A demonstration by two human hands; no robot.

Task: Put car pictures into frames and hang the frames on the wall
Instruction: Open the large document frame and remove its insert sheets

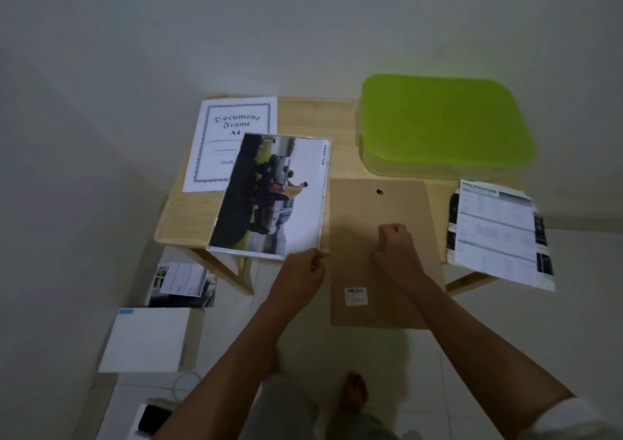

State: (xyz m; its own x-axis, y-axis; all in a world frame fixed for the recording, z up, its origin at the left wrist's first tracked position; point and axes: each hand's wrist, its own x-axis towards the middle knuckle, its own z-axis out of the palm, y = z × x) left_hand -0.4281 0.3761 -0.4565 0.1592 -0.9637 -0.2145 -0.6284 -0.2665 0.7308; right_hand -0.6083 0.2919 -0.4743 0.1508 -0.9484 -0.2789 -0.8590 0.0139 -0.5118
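The right hand [394, 247] is resting as a closed fist on the backing board [381, 308]. The left hand [303, 273] is touching a corner of the framed car picture [269, 197]; whether it is gripping cannot be told.

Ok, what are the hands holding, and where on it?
The left hand pinches the brown backing board at its left edge. The right hand rests curled on its middle; whether it grips anything cannot be told.
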